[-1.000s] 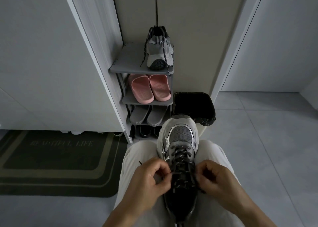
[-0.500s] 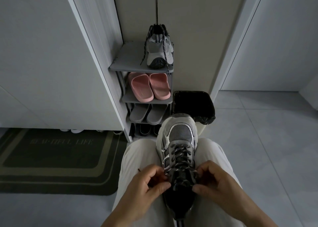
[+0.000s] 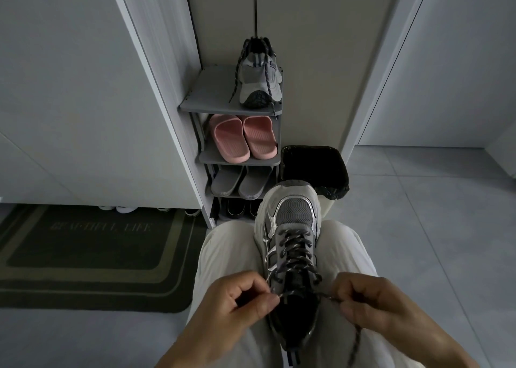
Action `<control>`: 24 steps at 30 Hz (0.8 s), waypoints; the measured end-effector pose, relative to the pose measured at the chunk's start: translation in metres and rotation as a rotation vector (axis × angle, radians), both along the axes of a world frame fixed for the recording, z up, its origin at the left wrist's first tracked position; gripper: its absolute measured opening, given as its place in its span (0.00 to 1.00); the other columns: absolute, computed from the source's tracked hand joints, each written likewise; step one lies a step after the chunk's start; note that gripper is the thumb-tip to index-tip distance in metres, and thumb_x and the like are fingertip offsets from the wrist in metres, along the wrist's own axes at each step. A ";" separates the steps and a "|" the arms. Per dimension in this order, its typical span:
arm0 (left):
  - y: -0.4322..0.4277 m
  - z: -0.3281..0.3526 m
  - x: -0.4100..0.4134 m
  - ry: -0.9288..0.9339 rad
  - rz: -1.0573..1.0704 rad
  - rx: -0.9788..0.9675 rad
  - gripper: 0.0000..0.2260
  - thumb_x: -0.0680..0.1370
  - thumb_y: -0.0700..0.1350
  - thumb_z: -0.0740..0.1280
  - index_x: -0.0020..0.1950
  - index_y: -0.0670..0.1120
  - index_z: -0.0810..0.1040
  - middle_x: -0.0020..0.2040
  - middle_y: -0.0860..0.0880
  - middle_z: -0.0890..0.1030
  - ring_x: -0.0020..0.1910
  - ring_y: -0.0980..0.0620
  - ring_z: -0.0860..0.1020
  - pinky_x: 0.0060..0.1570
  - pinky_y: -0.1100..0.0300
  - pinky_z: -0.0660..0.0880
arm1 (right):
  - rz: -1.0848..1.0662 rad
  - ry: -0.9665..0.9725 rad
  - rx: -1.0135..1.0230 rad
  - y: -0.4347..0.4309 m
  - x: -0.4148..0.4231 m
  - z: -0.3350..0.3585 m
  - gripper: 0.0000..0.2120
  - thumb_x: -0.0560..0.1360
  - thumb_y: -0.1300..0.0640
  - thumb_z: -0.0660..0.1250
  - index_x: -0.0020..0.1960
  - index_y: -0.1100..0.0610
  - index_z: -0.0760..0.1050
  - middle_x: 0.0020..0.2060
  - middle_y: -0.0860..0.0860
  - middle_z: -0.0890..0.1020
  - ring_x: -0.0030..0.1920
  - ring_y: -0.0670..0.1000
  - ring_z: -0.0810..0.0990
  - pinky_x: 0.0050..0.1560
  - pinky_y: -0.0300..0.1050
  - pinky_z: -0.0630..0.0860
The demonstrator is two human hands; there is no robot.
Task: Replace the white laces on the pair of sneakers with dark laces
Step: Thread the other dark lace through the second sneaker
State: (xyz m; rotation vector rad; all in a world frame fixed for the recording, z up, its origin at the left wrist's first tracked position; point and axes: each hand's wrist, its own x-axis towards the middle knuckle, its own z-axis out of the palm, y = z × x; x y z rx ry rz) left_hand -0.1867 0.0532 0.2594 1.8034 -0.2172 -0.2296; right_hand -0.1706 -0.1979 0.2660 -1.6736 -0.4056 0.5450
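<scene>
- Left hand: thumb and forefinger pinch the left end of the dark lace, just beside the left side of the collar. The other fingers are curled in.
- Right hand: thumb and forefinger pinch the right end of the lace. Its tail runs out below the hand and hangs toward the near edge of the lap.
- Sneaker: lies sole-down on the lap between the thighs. The toe points away past the knees and the heel is toward the body.
- Lacing: dark criss-cross on every row that shows. No white lace is visible on this shoe.
- Key relation: the sneaker's long axis runs straight away from the person, and the two held strands lie across it. They meet over the tongue at the top row, about midway between the hands, so neither hand is clearly nearer.
- Judgement: threading looks finished here. The step in hand is snugging or starting the knot, with the pull going outward, left and right, square to the shoe's axis.
- Unknown: the length of the left tail is hidden by the hand, so I cannot tell whether the ends are even.
- Second sneaker: stands at the right front corner of the top shelf of the shoe rack, well apart from the hands. Its dark laces hang untied over the shelf's front edge.
- Judgement: that shoe probably needs tying too.
</scene>
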 end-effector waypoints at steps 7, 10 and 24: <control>0.024 -0.007 -0.008 0.052 0.085 0.014 0.11 0.64 0.59 0.68 0.31 0.51 0.76 0.24 0.52 0.69 0.25 0.60 0.65 0.29 0.69 0.63 | -0.093 0.076 0.034 -0.028 0.003 -0.002 0.10 0.61 0.50 0.69 0.28 0.53 0.70 0.28 0.51 0.68 0.30 0.48 0.64 0.32 0.37 0.63; 0.028 -0.012 -0.009 0.018 0.072 0.071 0.14 0.65 0.60 0.67 0.33 0.49 0.76 0.26 0.52 0.69 0.26 0.59 0.66 0.29 0.68 0.63 | -0.092 0.083 -0.042 -0.032 0.005 -0.007 0.08 0.64 0.54 0.67 0.28 0.52 0.71 0.27 0.51 0.68 0.30 0.49 0.63 0.32 0.39 0.61; -0.034 -0.035 0.010 -0.736 -0.036 0.650 0.25 0.64 0.49 0.72 0.57 0.46 0.67 0.58 0.48 0.68 0.55 0.51 0.69 0.56 0.60 0.67 | -0.309 -0.153 -0.607 0.008 0.013 -0.016 0.05 0.74 0.54 0.67 0.39 0.50 0.75 0.35 0.46 0.76 0.36 0.40 0.73 0.37 0.32 0.70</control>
